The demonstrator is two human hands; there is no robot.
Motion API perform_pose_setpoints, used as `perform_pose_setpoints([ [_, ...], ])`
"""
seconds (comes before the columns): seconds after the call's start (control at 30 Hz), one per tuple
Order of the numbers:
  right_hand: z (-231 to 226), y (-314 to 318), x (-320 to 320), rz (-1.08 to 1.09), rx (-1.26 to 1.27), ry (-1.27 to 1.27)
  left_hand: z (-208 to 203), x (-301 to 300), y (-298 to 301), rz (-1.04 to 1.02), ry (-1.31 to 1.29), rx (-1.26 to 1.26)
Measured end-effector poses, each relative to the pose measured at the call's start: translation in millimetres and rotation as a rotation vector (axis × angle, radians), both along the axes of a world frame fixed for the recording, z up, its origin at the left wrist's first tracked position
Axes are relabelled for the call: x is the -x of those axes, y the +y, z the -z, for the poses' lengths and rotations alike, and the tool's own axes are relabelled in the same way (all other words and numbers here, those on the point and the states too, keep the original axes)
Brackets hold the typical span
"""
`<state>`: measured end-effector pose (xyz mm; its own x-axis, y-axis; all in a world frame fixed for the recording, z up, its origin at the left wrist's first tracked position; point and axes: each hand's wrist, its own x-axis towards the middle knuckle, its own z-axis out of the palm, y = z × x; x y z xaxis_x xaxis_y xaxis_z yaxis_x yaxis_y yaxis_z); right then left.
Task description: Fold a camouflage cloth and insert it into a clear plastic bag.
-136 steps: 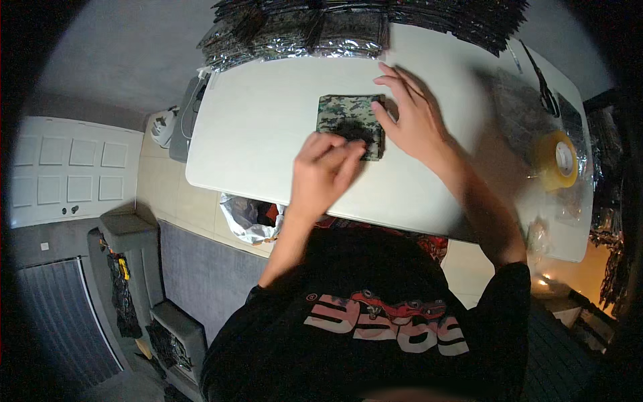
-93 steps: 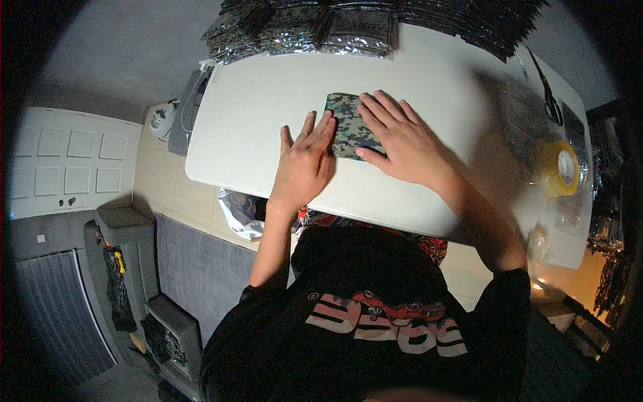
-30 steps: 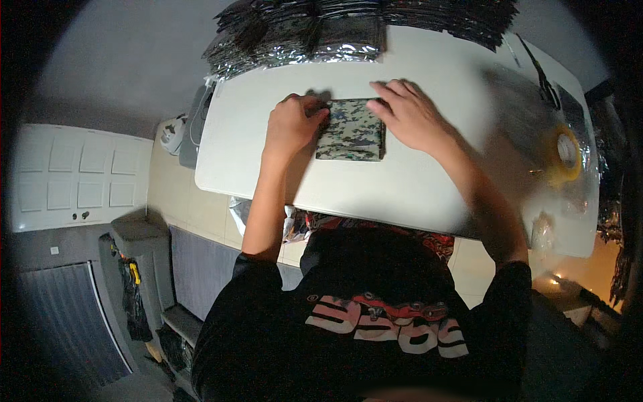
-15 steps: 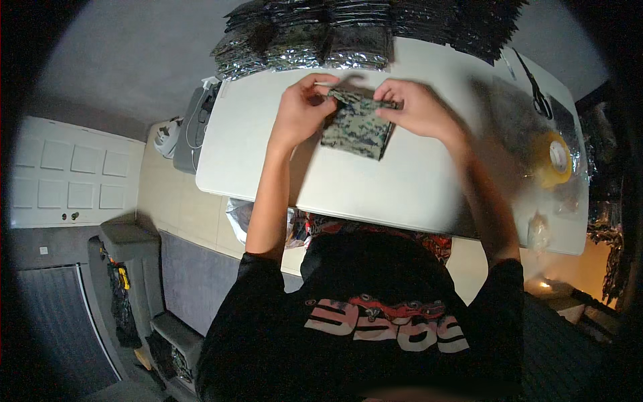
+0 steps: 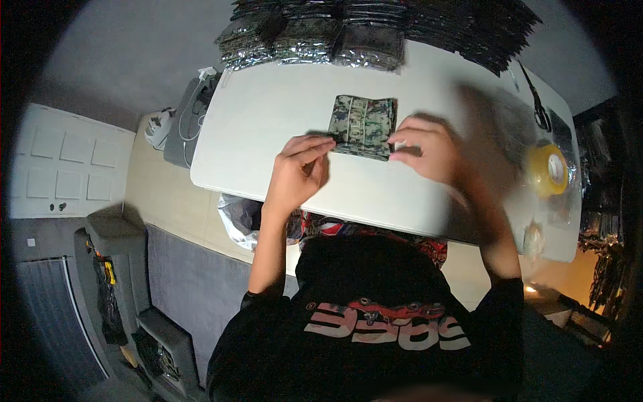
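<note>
A: While the camouflage cloth (image 5: 364, 126) is being worked on, which step is being carried out?

B: It is apparently being folded or lined up, since both near corners are being attended to at once.

A: Where is it being handled?

B: Near the middle of the tabletop (image 5: 268, 120), between the near edge and the far edge, where dark packs (image 5: 372, 48) are being stored. A roll of tape (image 5: 548, 171) is being kept towards the right edge.

A: How is the left hand (image 5: 298, 173) being held?

B: Half curled, its fingertips being set at the cloth's near left corner. Whether that corner is being pinched cannot be told.

A: And the right hand (image 5: 432, 151)?

B: It is being held partly open, thumb and forefinger parted beside the near right corner. The edge is seemingly being touched, but no firm grip is being shown.

A: What is being called for next?

B: Probably a light, even hold on both corners, so that the layers are not being pulled askew.
</note>
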<state>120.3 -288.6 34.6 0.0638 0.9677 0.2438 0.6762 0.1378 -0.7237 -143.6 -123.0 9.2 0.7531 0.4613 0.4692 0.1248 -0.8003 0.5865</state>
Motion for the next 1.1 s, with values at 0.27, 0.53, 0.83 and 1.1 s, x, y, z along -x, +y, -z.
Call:
perform_pose_setpoints([
  [0.27, 10.8, 19.7, -13.3, -0.168, -0.052, -0.196, 3.6, -10.8, 0.9, -0.095, 0.002, 0.071],
  [0.53, 17.9, 20.9, 0.8, -0.097, -0.288, -0.274, 0.8, -16.9, 0.3, -0.136, -0.014, 0.153],
  [0.83, 22.6, 17.2, 0.3, -0.191, -0.165, -0.355, 7.4, -16.7, 3.6, -0.106, -0.033, 0.122],
  [1.1, 17.3, 18.1, 8.8, -0.174, -0.242, -0.413, 3.6, -16.7, 1.4, -0.12, -0.033, 0.124],
])
